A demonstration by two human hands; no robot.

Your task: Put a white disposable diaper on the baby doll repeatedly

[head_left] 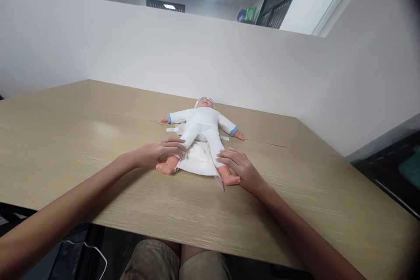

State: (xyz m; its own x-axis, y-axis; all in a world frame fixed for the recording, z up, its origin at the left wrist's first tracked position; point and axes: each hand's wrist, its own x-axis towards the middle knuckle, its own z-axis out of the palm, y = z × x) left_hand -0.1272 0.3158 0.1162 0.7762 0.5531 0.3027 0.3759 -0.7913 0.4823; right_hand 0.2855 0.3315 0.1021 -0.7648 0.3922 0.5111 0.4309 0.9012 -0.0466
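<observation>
A baby doll (203, 118) in a white suit with blue cuffs lies on its back, head toward the wall and legs spread toward me. Beneath its hips and between its legs is an opened white diaper (197, 161). Pale tabs (172, 130) stick out on both sides at the doll's waist. On the doll's leg at the left rests my left hand (164, 151), fingers stretched out. My right hand (239, 164) lies over the lower part of the other leg, its fingers extended across the white fabric. Neither hand is closed around anything I can see.
The doll lies on a light wooden table (98, 175) with a thin seam across it. A white partition wall (147, 52) rises behind. A green package (250, 14) stands beyond the wall's top edge. Under the table's front edge, a white cable (93, 247) hangs at the left.
</observation>
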